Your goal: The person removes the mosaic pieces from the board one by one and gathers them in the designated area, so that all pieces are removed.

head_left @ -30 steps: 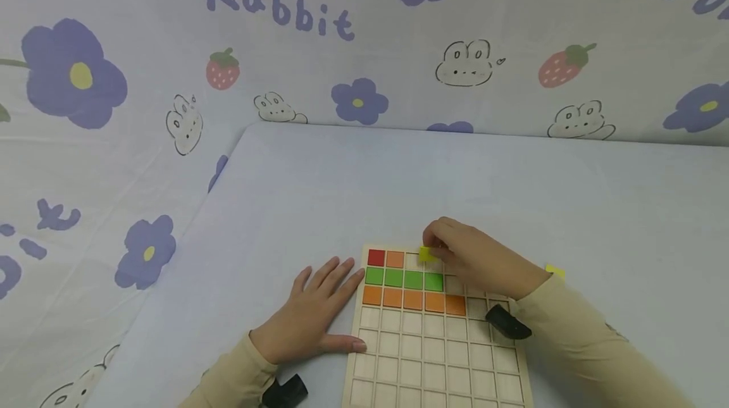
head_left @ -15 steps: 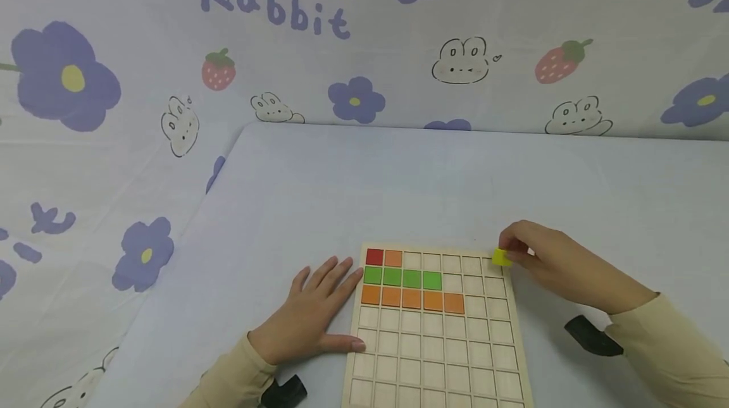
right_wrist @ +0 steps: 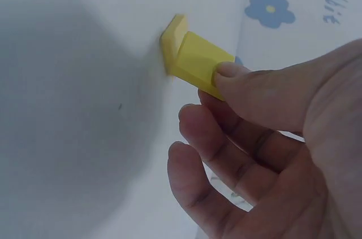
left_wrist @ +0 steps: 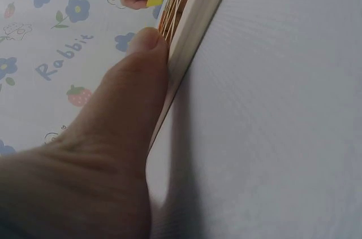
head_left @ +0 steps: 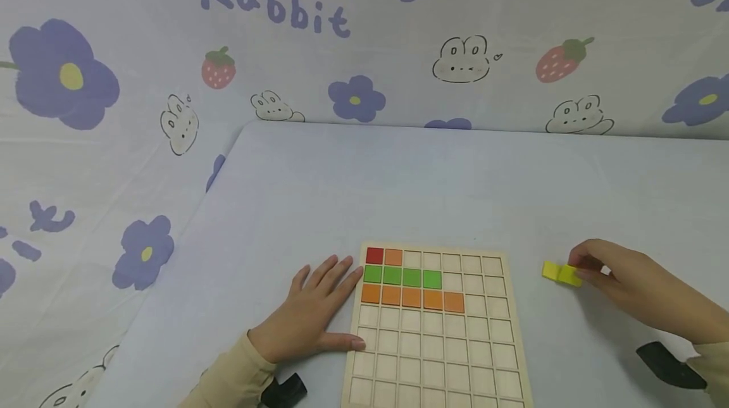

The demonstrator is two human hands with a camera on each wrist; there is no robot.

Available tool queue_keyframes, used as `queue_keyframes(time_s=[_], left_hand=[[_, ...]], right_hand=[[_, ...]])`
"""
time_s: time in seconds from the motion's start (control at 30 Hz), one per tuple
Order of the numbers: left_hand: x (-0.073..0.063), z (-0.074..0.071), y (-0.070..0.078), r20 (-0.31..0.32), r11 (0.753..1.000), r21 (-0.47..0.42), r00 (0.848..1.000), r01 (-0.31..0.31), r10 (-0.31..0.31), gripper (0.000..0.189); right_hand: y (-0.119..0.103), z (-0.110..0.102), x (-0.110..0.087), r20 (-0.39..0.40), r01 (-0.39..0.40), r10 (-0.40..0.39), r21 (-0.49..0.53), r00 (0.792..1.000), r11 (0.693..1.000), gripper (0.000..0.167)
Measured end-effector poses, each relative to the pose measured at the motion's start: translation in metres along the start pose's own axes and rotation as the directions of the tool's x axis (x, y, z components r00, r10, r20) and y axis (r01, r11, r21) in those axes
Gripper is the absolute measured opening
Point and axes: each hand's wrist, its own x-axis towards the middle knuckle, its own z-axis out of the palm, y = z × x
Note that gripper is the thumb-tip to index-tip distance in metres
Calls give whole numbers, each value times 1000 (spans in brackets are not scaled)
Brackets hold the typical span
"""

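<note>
Between thumb and fingers, my right hand pinches a small square yellow tile, right of the grid board. Next to it a second yellow tile lies on the table; the two overlap in the right wrist view. My left hand lies with fingers spread along the left side of the wooden grid board, fingertips and thumb right at its edge. The board's top row holds a red tile and an orange tile. Below are a row of green tiles and a row of orange tiles.
A white-covered table extends behind and to both sides of the board. Its backdrop is a printed cloth with flowers, strawberries and rabbits. The board's lower end runs out of the head view.
Carrying the yellow tile, my right hand has moved right from the board's top row to beside the other yellow tile. My left hand has stayed in place.
</note>
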Motion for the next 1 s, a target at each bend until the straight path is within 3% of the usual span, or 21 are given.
queue_keyframes(time_s=[0.27, 0.4, 1.0], left_hand=[[0, 0, -1, -5, 1000, 2, 1000, -2, 2, 102], [1, 0, -1, 0, 1000, -9, 1000, 0, 0, 101], [1, -1, 0, -2, 1000, -7, 1000, 4, -4, 100]], right_hand=[[17, 2, -6, 103, -101, 102, -9, 989, 995, 23], [21, 3, -6, 112, -130, 130, -12, 985, 991, 21], [21, 0, 0, 65, -42, 45, -44, 997, 998, 17]])
